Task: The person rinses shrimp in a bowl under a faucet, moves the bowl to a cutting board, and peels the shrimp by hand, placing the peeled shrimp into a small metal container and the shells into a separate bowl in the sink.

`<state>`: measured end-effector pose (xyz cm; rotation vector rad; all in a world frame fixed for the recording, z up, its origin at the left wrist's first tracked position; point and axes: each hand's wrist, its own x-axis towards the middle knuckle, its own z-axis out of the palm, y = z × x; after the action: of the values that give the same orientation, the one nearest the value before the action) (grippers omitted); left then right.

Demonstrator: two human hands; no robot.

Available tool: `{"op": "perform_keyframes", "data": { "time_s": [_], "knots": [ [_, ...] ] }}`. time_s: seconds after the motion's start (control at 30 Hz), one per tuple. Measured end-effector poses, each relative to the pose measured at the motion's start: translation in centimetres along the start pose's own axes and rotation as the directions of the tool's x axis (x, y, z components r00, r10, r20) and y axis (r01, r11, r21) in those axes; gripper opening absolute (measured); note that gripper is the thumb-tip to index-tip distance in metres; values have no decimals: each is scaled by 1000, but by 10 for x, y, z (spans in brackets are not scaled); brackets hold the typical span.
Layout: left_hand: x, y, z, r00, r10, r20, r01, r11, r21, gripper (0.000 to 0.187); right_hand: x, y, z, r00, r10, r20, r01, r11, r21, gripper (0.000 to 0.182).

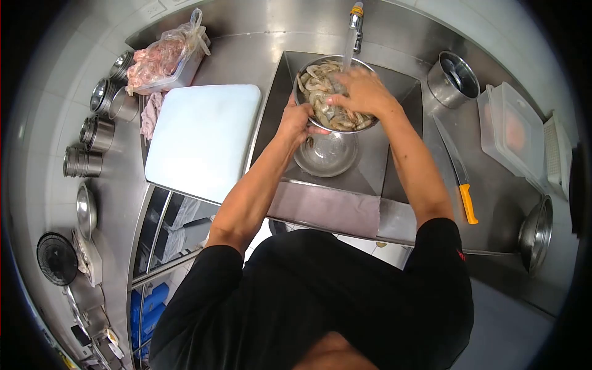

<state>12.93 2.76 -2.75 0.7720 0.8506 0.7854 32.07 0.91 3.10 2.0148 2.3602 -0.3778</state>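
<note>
A round metal bowl (346,131) full of raw shrimp (319,86) is held over the sink (370,163). My left hand (298,121) grips the bowl's near left edge, thumb at the rim and fingers underneath. Inside the bowl, my right hand (362,92) lies on the shrimp with its fingers spread. Water runs from the faucet (356,23) into the bowl beside that hand. Below the bowl, a clear round bowl (325,157) sits in the sink, partly covered by it.
Left of the sink lies a white cutting board (206,132), with a bagged tub of raw meat (161,61) behind it. On the right are a yellow-handled knife (459,169), a metal pot (453,80) and plastic containers (510,132). A cloth (324,208) covers the front edge.
</note>
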Motion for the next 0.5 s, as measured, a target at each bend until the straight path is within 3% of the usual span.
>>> {"op": "perform_keyframes", "data": {
  "time_s": [0.1,0.2,0.3,0.5],
  "knots": [
    [-1,0,6,999,7,45,-8,1000,18,74,16,2,25,923,-94,-373,103,995,2,75],
    [2,-2,8,1000,-5,2,5,998,56,72,31,0,53,917,-149,-370,139,989,-53,73],
    [5,-2,3,999,-13,38,12,1000,23,71,30,5,53,975,-123,-183,113,991,-64,74],
    [5,-5,-3,1000,-7,23,7,1000,-29,72,-8,-2,50,989,-58,-137,41,992,-122,78]
  ]
}}
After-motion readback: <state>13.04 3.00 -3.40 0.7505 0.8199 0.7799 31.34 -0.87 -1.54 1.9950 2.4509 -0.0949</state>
